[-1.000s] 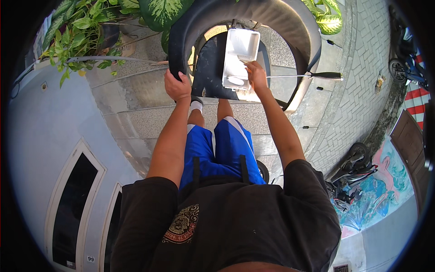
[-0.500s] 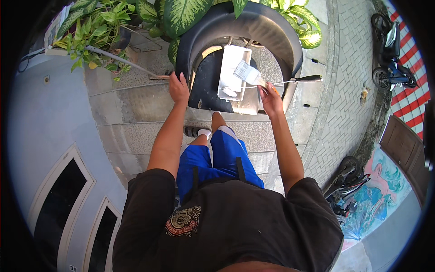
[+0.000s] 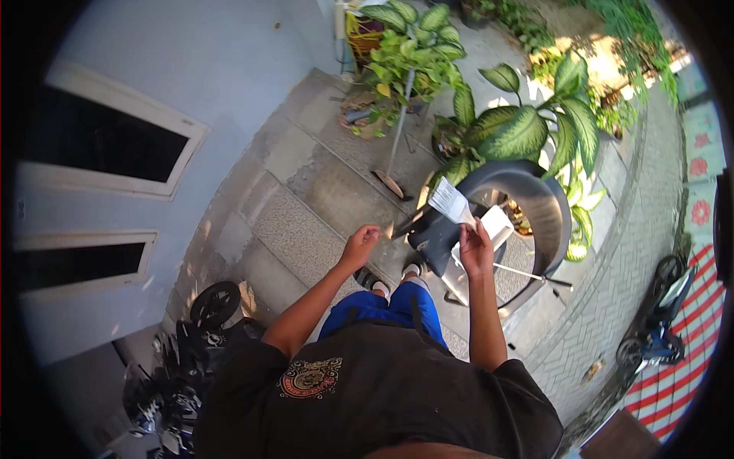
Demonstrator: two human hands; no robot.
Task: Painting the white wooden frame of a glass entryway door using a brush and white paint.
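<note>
In my right hand [image 3: 475, 246], fingers wrapped round its handle, is a paintbrush [image 3: 451, 204] with white-coated bristles, raised over the black curved chair [image 3: 550, 237]. A white paint tray [image 3: 497, 223] sits on the chair seat, partly hidden behind that hand. A thin rod with a black handle [image 3: 556, 284] lies across the chair's right side. My left hand [image 3: 363, 241] is off the chair to its left, fingers loosely curled and apart, holding nothing.
Leafy potted plants [image 3: 512, 134] stand behind the chair. A long pole [image 3: 399, 126] leans among them. A pale wall with windows [image 3: 164, 99] runs along the left. Motorbikes stand at lower left [image 3: 187, 367] and right [image 3: 650, 321], beside a paved lane [image 3: 596, 321].
My left hand has let go of the chair's arm. My right hand has lifted the brush up out of the tray. The view has swung leftward, showing more wall and a lower-left motorbike.
</note>
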